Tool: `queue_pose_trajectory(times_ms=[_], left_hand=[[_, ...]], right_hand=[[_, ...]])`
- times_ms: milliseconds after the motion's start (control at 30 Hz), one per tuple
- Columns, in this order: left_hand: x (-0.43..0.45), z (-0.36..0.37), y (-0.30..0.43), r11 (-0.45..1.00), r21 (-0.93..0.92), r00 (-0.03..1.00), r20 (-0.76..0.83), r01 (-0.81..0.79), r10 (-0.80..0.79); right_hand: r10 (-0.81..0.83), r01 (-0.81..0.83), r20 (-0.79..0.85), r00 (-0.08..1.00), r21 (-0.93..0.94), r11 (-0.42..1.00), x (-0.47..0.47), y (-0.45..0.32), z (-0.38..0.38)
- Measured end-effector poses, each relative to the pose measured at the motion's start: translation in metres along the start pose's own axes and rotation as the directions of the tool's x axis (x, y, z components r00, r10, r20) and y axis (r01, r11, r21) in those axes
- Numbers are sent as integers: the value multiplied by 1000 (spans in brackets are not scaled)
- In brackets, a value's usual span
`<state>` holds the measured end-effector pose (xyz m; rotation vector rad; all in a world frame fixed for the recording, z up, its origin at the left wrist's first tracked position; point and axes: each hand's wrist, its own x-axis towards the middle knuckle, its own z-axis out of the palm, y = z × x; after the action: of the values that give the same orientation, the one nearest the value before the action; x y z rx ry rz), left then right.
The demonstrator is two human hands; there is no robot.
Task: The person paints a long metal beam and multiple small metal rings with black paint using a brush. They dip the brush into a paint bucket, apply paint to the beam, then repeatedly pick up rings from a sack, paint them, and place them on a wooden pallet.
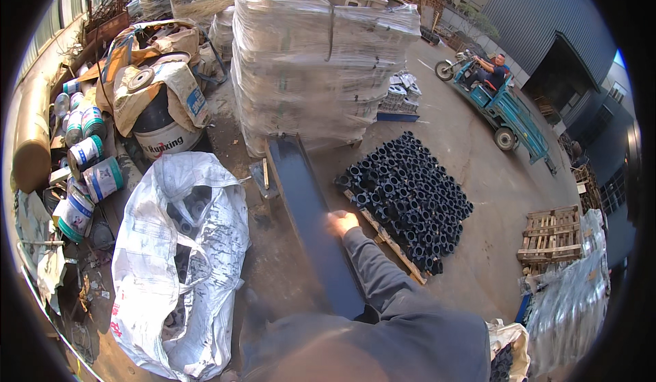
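My right hand (pixel 342 223), blurred and with its fingers curled, is over the right edge of a long dark-blue metal channel (pixel 302 192). Whether anything is between the fingers cannot be made out. The channel runs from in front of my body towards a film-wrapped stack (pixel 307 64). To the right of my forearm, rows of black ring-shaped parts (pixel 410 197) cover a wooden pallet (pixel 392 249). A large white woven bulk bag (pixel 138 259) stands left of the channel, with dark parts visible through its opening. My left hand is out of view.
Paint cans (pixel 102 177) lie in a heap at far left, near a drum (pixel 171 138) draped with sacking. A person (pixel 492 69) sits on a blue cargo tricycle (pixel 512 120) at upper right. Wooden pallets (pixel 551 233) and a film-wrapped load (pixel 566 300) stand at right.
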<state>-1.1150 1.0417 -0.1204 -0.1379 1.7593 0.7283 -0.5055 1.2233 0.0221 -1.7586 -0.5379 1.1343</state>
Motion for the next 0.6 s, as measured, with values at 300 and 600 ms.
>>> queue_pose_trajectory(times_ms=[300,600], left_hand=[[55,51,105,984,15,984,42,-176,175],[71,71,96,976,-155,988,-30,-152,149]], right_hand=[[-235,270,-193,953,181,946,97,-198,32],[-142,275,-312,939,436,857,288,-327,33]])
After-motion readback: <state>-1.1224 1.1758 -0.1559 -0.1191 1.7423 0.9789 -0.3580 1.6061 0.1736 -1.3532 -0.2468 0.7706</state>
